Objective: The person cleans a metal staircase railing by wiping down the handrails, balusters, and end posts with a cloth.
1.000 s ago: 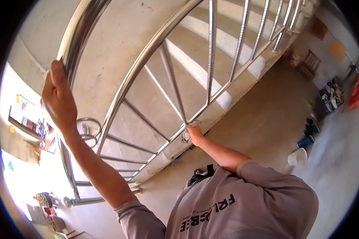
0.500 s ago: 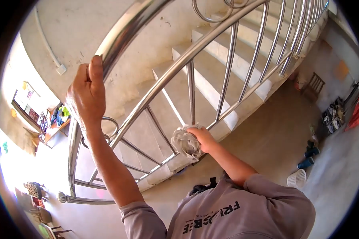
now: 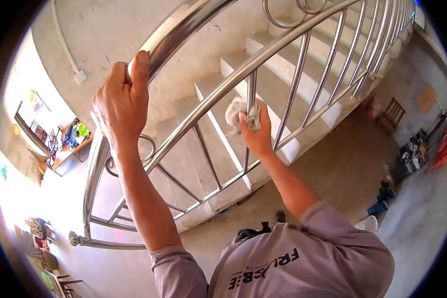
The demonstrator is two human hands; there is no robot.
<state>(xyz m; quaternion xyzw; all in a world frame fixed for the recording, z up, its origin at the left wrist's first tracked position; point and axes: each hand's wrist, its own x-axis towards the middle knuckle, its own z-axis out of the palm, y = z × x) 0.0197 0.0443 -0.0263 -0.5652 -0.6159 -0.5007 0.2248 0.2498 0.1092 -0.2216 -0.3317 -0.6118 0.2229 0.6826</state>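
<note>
My left hand [image 3: 124, 99] is closed round the thick steel handrail [image 3: 176, 37] at the upper left, its thumb on top. My right hand [image 3: 257, 130] grips a crumpled whitish cloth [image 3: 241, 113], wrapped against one upright steel baluster [image 3: 251, 88] between the middle rail [image 3: 221, 92] and the bottom rail [image 3: 241, 174]. Part of that baluster is hidden by the cloth and fingers.
Concrete stairs [image 3: 278, 82] rise behind the railing to the upper right. A wooden chair [image 3: 393, 115], a white basket [image 3: 367, 224] and blue boots [image 3: 377, 207] stand on the right. At left is a table with clothes [image 3: 74, 141].
My right hand and the cloth have moved up from the bottom rail along a baluster. My left hand stays on the handrail. The view has shifted, showing more of the stairs.
</note>
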